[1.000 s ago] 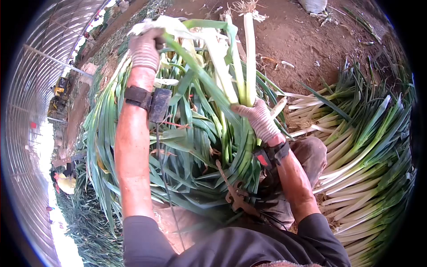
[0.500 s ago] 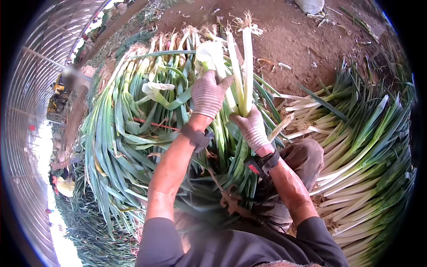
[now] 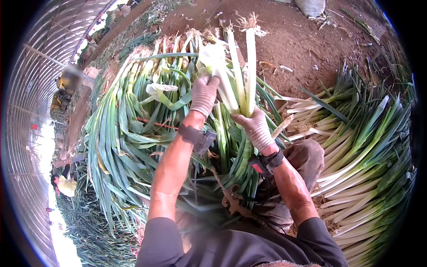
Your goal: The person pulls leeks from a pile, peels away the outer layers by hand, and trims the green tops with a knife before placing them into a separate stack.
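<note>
My right hand (image 3: pixel 257 128), in a striped knit glove, is wrapped round a leek (image 3: pixel 250 66) just below its long white shaft. The roots point up and away from me, and the green leaves hang down toward my lap. A second, thinner pale shaft (image 3: pixel 237 66) rises from the same grip. My left hand (image 3: pixel 204 95), gloved likewise, is closed on a broad, pale outer leaf (image 3: pixel 218 62) that folds away to the left of the shafts. Its fingertips are partly hidden.
A large heap of untrimmed leeks (image 3: pixel 115 120) lies to the left and ahead. On the right is a pile of leeks with clean white shafts (image 3: pixel 342 178). A rusty metal tool (image 3: pixel 232 200) is near my lap. Bare soil (image 3: pixel 302 44) stretches beyond; another person (image 3: pixel 66 184) is far left.
My left thumb has curled in, and that hand has shifted slightly left. The leek shafts have moved a little to the right, and the pale outer leaf stands further from them.
</note>
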A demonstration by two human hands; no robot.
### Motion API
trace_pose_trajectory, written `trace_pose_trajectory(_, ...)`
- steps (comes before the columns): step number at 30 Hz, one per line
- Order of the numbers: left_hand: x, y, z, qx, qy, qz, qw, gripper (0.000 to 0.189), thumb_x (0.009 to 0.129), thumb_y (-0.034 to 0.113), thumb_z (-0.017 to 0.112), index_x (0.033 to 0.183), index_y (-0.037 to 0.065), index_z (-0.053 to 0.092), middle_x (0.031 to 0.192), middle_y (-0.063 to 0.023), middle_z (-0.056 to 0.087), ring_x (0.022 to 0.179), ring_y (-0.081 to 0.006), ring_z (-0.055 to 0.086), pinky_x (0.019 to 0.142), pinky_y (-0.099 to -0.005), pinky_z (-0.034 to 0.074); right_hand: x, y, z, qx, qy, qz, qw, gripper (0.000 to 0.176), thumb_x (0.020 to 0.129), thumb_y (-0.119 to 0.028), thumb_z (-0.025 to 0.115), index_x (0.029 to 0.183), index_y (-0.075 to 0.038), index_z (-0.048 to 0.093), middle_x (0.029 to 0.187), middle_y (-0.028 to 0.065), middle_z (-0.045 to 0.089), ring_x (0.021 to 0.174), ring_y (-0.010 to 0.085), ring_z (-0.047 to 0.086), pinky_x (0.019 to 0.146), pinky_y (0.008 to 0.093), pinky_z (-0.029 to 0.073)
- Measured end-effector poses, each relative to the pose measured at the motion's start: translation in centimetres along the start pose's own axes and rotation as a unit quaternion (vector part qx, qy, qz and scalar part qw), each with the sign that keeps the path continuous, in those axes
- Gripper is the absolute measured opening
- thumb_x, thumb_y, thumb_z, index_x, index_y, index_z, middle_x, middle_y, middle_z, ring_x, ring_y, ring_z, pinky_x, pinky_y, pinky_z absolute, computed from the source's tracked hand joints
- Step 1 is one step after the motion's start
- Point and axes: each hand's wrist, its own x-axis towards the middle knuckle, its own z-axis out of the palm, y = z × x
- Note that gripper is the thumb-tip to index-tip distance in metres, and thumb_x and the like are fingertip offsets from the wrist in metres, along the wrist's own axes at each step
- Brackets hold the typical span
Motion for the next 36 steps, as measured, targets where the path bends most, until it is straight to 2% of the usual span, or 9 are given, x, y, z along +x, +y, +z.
trace_pose_trajectory(4,0.4,-2.1,-0.4,-0.328,-0.046,-0.096,0.939,0.025,0.095,0.021,0.063,0.106,-0.002,0.069,0.089,-0.0058,0.07,0.074,-0.0159,0.066,0.068,-0.028,0.054,-0.1,-1.4,-0.6,0.08,-0.037,0.015,0.996,0.039,0.083,-0.016,0.082,0.114,0.002,0.066,0.096,0.0036,0.07,0.085,0.0115,0.062,0.079,0.0276,0.051)
trace_pose_trajectory(8,-1.6,-1.0,-0.4,-0.127,-0.152,-0.026,0.98,0.028,0.097,0.03,0.062,0.101,0.003,0.071,0.1,-0.009,0.072,0.091,-0.0228,0.065,0.089,-0.0347,0.05,0.2,-1.3,-0.4,0.119,-0.051,-0.008,0.992,0.039,0.083,-0.015,0.082,0.114,0.002,0.066,0.096,0.0037,0.07,0.084,0.0116,0.062,0.079,0.0281,0.051)
trace_pose_trajectory(11,2.4,0.9,-4.0,0.312,-0.013,0.092,0.945,0.038,0.094,0.037,0.058,0.09,0.002,0.071,0.09,-0.0203,0.072,0.088,-0.0332,0.069,0.086,-0.0443,0.052,-0.3,-2.5,-0.7,0.065,-0.048,-0.001,0.997,0.036,0.082,-0.007,0.079,0.114,0.001,0.064,0.094,0.004,0.069,0.081,0.012,0.062,0.077,0.0288,0.052)
trace_pose_trajectory(16,9.4,3.5,-16.6,-0.006,0.345,0.064,0.936,0.031,0.095,0.03,0.063,0.102,0.0,0.069,0.084,-0.0146,0.075,0.064,-0.0253,0.071,0.058,-0.0386,0.056,0.1,-1.6,-0.8,0.013,-0.034,-0.015,0.999,0.03,0.084,-0.012,0.078,0.108,0.003,0.067,0.088,0.0039,0.069,0.078,0.0121,0.062,0.074,0.0289,0.052)
trace_pose_trajectory(20,1.3,7.9,-10.6,0.343,0.141,0.034,0.928,0.082,0.076,0.03,0.086,0.14,0.002,0.043,0.139,-0.0217,0.057,0.1,-0.0289,0.071,0.084,-0.0391,0.058,0.6,-1.3,-0.8,0.006,-0.043,0.004,0.999,0.032,0.085,-0.016,0.079,0.109,0.003,0.068,0.092,0.004,0.071,0.08,0.0111,0.062,0.075,0.0286,0.052)
trace_pose_trajectory(24,-0.7,4.6,-5.1,0.323,0.03,0.246,0.913,0.08,0.078,0.029,0.082,0.147,0.013,0.045,0.127,-0.0203,0.066,0.101,-0.0293,0.072,0.095,-0.0375,0.055,0.5,-1.3,0.0,-0.003,-0.068,0.006,0.998,0.032,0.085,-0.016,0.079,0.109,0.003,0.067,0.089,0.0036,0.07,0.078,0.0113,0.061,0.073,0.0291,0.052)
trace_pose_trajectory(30,8.8,2.9,-8.1,-0.064,0.176,0.065,0.98,0.02,0.083,0.017,0.07,0.101,0.008,0.072,0.065,-0.0021,0.063,0.048,-0.0099,0.046,0.045,-0.0287,0.04,-0.5,-1.7,0.0,0.015,-0.106,-0.01,0.994,0.026,0.086,-0.013,0.078,0.103,0.002,0.065,0.079,0.0023,0.066,0.073,0.0098,0.06,0.068,0.0281,0.051)
trace_pose_trajectory(32,10.8,4.3,-14.0,-0.155,0.297,0.111,0.936,0.014,0.089,0.019,0.068,0.089,0.005,0.064,0.069,-0.0037,0.064,0.048,-0.0118,0.052,0.047,-0.0287,0.043,-1.9,-3.2,-0.5,-0.023,-0.108,-0.009,0.994,0.027,0.086,-0.012,0.078,0.104,0.003,0.065,0.079,0.0019,0.066,0.072,0.0097,0.06,0.066,0.0277,0.051)
trace_pose_trajectory(36,6.9,4.1,-15.1,0.29,0.118,0.169,0.934,0.065,0.081,0.012,0.079,0.137,-0.001,0.05,0.118,-0.0194,0.067,0.101,-0.0182,0.068,0.079,-0.0264,0.059,-1.1,-2.2,-1.2,0.002,-0.076,-0.019,0.997,0.032,0.087,-0.015,0.079,0.111,0.002,0.065,0.086,0.0031,0.069,0.075,0.0105,0.061,0.07,0.0281,0.052)
